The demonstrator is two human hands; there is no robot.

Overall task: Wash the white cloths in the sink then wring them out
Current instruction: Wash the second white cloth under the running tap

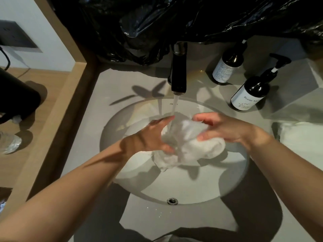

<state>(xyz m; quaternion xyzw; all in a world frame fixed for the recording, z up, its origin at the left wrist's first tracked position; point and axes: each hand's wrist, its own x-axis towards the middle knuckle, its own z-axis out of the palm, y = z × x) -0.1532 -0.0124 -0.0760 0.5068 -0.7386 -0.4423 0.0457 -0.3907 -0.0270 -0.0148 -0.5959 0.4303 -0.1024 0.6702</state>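
Fingers (206, 137) of both my hands clench the bunched white cloth (190, 147) under the tap's stream; sodden, limp and heavy, it wants gripping at both ends.

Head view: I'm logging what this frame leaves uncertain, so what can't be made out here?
- White cloth: bunched between left hand and right hand; whether it is one cloth or several is hidden.
- Near pump bottle: label only partly readable, too small.
- Pale bundle on the counter: blurred and cut by the right edge.
- Mirror area: covered by black plastic.
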